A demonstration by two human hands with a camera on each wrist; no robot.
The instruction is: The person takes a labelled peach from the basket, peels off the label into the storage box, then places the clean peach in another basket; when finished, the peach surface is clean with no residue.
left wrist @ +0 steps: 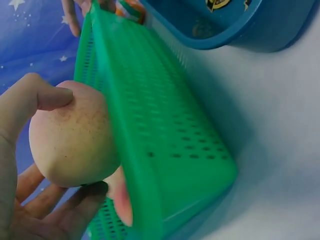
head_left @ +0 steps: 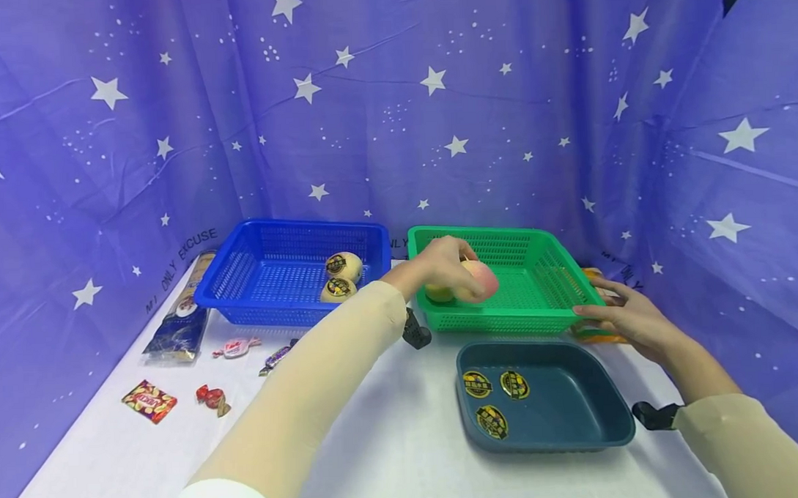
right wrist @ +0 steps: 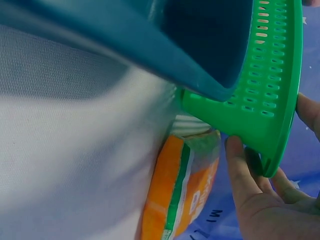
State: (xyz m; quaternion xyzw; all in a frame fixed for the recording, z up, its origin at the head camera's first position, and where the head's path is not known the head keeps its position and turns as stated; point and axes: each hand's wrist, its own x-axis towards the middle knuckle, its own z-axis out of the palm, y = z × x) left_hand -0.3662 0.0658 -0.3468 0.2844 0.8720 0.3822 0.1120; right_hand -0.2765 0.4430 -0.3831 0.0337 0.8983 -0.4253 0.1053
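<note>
My left hand (head_left: 444, 265) is over the left part of the green basket (head_left: 507, 320) and grips a pink-and-yellow peach (left wrist: 72, 135). The thumb lies on the peach's upper side and the fingers are underneath. Close below it, inside the basket, another peach (left wrist: 120, 196) shows partly, half hidden by the basket wall and the hand. On the right, my right hand (head_left: 629, 316) holds the basket's front right corner. In the right wrist view its thumb (right wrist: 309, 112) is at the rim and the other fingers curl under the outer edge.
A blue basket (head_left: 296, 315) holds two yellowish fruits (head_left: 344, 268) with black-and-gold labels. In front of the green basket stands a dark teal tub (head_left: 562, 397) with round stickers inside. An orange packet (right wrist: 165, 185) lies by the green basket. Wrapped sweets (head_left: 236, 348) and a long packet (head_left: 180, 322) lie left.
</note>
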